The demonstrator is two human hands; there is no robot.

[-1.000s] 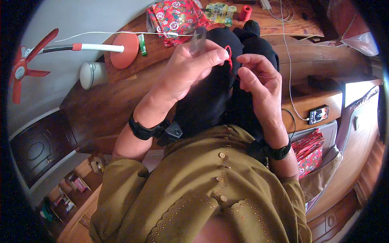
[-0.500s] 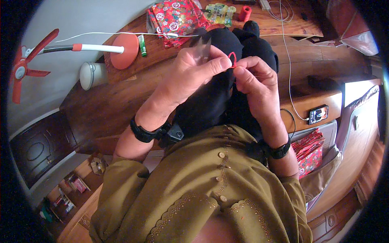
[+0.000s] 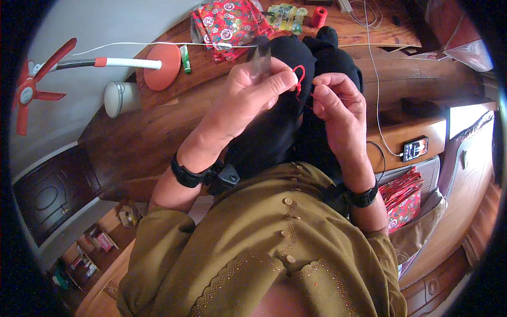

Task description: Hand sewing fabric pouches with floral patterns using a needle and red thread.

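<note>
Above my black-clad knees, my left hand (image 3: 259,87) pinches a small loop of red cord (image 3: 301,79) between thumb and forefinger. The loop stands up past the thumb tip, and a short twisted tail hangs below it. A greyish, blurred flat piece (image 3: 260,62) sticks up behind the fingers of the same hand; its kind is unclear. A little to the right, my right hand (image 3: 340,103) is closed in a pinch. Fine red thread shows at its fingertips, partly hidden by the fingers. A small gap separates the two hands.
Folded red floral fabric (image 3: 232,26), a red thread spool (image 3: 319,17) and a green tube (image 3: 185,59) lie on the wooden table. An orange-and-white fan (image 3: 161,66) stands left. At right are a charging phone (image 3: 415,149) and more red floral pieces (image 3: 404,203).
My right hand has moved slightly right, away from the left fingertips. More of the red cord loop and its tail now shows beside my left thumb.
</note>
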